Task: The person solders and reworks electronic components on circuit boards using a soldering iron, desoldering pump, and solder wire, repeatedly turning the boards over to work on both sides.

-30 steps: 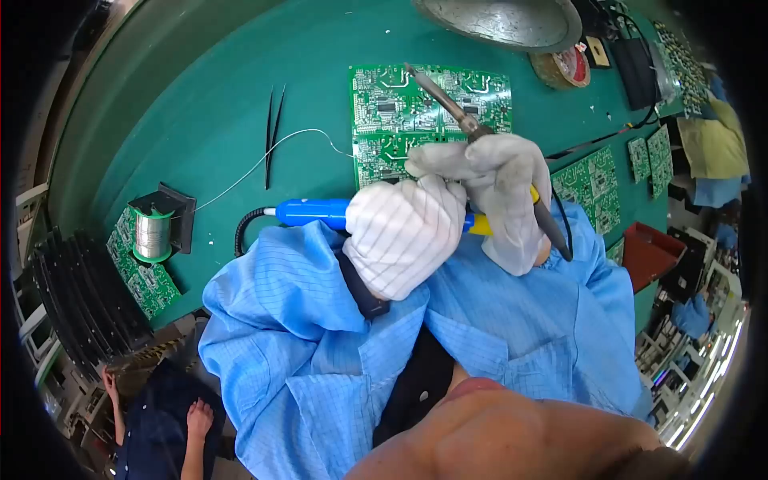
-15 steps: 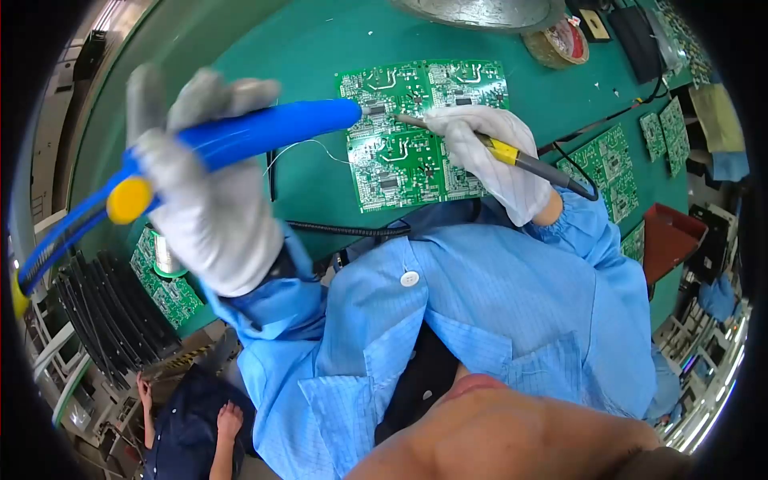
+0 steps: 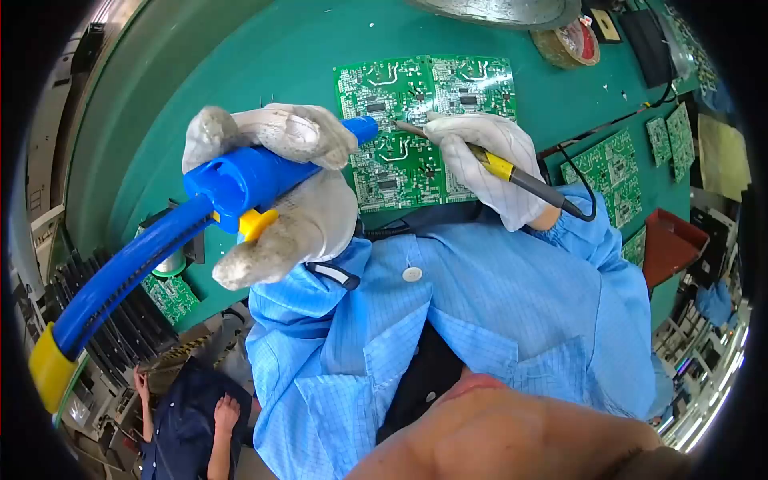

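Note:
My gloved left hand (image 3: 318, 204) is wrapped round a blue air gun (image 3: 276, 178) with a yellow trigger and a thick blue hose. The thumb lies beside the trigger, and the nozzle points over the left side of a green circuit board panel (image 3: 400, 172). My gloved right hand (image 3: 496, 160) grips a soldering iron (image 3: 524, 180) with a grey handle and a yellow band, like a pen. Its metal tip hangs over the panel's middle, near the blue nozzle; whether it touches the board I cannot tell.
More circuit boards (image 3: 612, 172) lie to the right, beside a red bin (image 3: 672, 244). A tape roll (image 3: 566, 44) and a round metal piece (image 3: 504, 10) are at the back. Black strips (image 3: 120, 320) and a solder spool (image 3: 170, 262) stand left. A co-worker (image 3: 188, 420) is nearby.
My left hand has turned and moved right with the air gun, bringing its yellow trigger and hose end round. The right hand holds the soldering iron in nearly the same place.

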A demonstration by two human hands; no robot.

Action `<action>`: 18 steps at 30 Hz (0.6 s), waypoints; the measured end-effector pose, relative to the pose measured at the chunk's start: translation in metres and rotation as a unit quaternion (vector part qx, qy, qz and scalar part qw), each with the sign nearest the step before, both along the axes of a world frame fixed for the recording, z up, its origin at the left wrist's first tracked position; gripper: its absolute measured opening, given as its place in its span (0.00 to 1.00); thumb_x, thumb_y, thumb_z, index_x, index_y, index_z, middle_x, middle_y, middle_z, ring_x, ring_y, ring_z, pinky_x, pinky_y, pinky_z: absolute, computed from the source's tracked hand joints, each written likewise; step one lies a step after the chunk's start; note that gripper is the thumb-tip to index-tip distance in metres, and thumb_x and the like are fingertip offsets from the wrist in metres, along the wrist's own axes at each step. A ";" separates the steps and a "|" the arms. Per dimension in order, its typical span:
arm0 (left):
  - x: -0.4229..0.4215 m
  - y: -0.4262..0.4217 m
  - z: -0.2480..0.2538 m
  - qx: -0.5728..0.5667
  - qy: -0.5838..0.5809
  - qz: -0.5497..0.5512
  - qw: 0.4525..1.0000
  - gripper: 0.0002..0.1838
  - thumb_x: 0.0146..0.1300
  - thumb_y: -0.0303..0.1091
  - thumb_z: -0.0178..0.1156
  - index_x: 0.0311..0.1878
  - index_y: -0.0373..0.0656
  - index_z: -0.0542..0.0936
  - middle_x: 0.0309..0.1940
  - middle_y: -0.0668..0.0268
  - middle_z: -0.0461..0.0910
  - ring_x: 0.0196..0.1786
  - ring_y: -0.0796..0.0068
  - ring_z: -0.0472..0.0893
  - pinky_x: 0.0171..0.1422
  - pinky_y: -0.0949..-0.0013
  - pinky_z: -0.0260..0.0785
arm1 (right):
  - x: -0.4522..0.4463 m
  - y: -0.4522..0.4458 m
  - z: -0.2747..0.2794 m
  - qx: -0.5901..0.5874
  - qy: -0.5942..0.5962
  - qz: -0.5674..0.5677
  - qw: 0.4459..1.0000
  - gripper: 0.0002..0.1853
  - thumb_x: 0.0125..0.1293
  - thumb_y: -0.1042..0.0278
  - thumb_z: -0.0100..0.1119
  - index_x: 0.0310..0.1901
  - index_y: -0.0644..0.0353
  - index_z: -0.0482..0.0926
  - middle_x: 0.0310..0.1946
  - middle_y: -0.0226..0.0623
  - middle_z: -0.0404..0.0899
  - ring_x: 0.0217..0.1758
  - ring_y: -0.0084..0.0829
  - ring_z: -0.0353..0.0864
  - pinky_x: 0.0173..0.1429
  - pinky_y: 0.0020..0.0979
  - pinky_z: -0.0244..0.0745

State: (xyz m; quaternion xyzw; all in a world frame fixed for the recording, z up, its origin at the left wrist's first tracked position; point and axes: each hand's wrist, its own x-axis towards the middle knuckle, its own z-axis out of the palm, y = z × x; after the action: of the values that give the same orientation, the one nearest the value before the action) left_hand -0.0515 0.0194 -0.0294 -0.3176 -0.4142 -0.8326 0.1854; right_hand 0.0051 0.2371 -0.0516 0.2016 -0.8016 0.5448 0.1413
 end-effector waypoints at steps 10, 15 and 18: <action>-0.003 0.005 -0.003 0.039 -0.003 -0.007 0.999 0.52 0.62 0.84 0.50 0.66 0.41 0.75 0.39 0.59 0.85 0.24 0.68 0.76 0.25 0.61 0.68 | -0.002 0.001 0.001 0.010 0.000 0.013 1.000 0.11 0.69 0.76 0.64 0.51 0.61 0.84 0.32 0.37 0.88 0.33 0.32 0.89 0.39 0.33 0.83; -0.003 0.006 -0.002 0.032 -0.003 -0.018 0.999 0.52 0.63 0.84 0.49 0.67 0.41 0.75 0.39 0.59 0.84 0.23 0.68 0.76 0.25 0.61 0.68 | -0.003 0.001 0.003 0.029 0.020 0.009 0.999 0.10 0.69 0.76 0.65 0.51 0.59 0.84 0.33 0.37 0.88 0.33 0.32 0.89 0.39 0.33 0.83; 0.000 0.009 0.003 0.024 -0.008 -0.014 1.000 0.52 0.63 0.83 0.49 0.67 0.41 0.76 0.38 0.59 0.84 0.23 0.68 0.76 0.24 0.60 0.69 | -0.001 0.001 0.001 0.014 -0.010 0.010 1.000 0.11 0.69 0.76 0.65 0.51 0.59 0.84 0.31 0.36 0.87 0.33 0.32 0.89 0.39 0.33 0.82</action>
State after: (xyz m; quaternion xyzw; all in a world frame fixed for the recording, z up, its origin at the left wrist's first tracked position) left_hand -0.0518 0.0280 -0.0268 -0.3122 -0.3914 -0.8472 0.1778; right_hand 0.0041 0.2380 -0.0506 0.2066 -0.8084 0.5369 0.1250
